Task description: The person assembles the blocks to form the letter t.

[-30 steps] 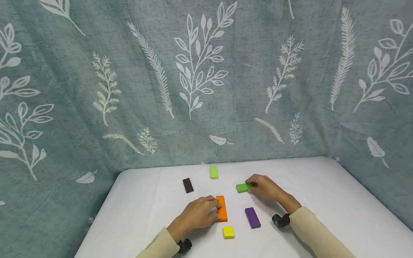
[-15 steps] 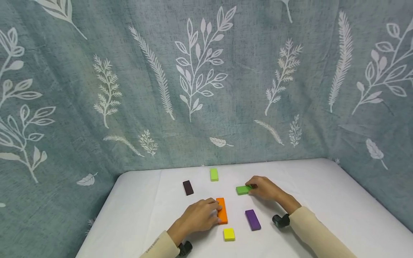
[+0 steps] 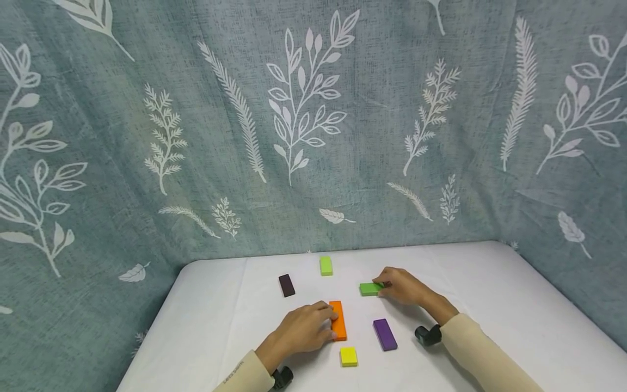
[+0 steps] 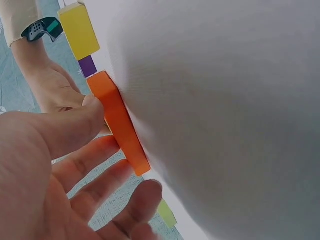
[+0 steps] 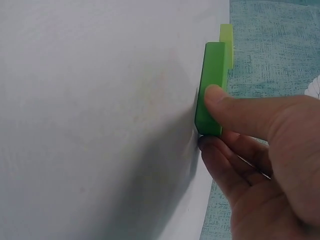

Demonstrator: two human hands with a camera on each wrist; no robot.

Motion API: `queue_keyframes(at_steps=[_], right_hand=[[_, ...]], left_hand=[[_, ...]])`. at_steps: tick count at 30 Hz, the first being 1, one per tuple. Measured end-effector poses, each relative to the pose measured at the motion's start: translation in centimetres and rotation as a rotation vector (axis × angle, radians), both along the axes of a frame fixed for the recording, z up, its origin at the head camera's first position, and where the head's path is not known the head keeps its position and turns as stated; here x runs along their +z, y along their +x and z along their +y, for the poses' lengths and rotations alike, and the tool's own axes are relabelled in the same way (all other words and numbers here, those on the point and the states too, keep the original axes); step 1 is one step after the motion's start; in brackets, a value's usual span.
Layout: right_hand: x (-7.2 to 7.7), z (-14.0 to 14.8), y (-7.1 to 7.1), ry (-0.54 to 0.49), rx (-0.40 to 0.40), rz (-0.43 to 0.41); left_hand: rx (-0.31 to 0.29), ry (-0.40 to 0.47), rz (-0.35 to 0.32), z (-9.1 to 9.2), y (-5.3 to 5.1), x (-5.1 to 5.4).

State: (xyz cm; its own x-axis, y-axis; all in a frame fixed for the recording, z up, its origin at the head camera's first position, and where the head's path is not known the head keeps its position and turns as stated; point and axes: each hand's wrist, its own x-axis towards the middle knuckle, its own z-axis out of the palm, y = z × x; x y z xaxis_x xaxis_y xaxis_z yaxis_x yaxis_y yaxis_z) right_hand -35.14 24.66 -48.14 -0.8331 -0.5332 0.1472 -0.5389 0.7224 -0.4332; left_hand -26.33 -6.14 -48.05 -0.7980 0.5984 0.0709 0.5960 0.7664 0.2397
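Observation:
Near the middle of the white table, my left hand (image 3: 305,328) holds a flat orange block (image 3: 338,322). The left wrist view shows the thumb against one end of this block (image 4: 125,125) and fingertips along its side. Farther right, a green block (image 3: 369,289) lies at the fingertips of my right hand (image 3: 404,287). In the right wrist view the thumb presses on that block's face (image 5: 214,67), with the other fingers at its end and behind it, partly hidden. Both blocks appear to rest on the cloth.
A yellow square block (image 3: 349,356) and a purple block (image 3: 385,334) lie nearer the front. Toward the back are a dark brown block (image 3: 287,285) and a lime block (image 3: 326,265). The white-covered table (image 3: 206,321) ends at a leaf-patterned grey-green curtain (image 3: 352,163).

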Motion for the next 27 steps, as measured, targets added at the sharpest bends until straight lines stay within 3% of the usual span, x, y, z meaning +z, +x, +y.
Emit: queue_keyframes(at_steps=[16, 27], right_hand=[[1.2, -0.7, 0.1, -0.003, 0.084, 0.063], [1.8, -2.4, 0.2, -0.022, 0.127, 0.052]], left_hand=[[0.007, -0.016, 0.017, 0.1, 0.1, 0.2], [0.014, -0.029, 0.010, 0.2, 0.1, 0.3]])
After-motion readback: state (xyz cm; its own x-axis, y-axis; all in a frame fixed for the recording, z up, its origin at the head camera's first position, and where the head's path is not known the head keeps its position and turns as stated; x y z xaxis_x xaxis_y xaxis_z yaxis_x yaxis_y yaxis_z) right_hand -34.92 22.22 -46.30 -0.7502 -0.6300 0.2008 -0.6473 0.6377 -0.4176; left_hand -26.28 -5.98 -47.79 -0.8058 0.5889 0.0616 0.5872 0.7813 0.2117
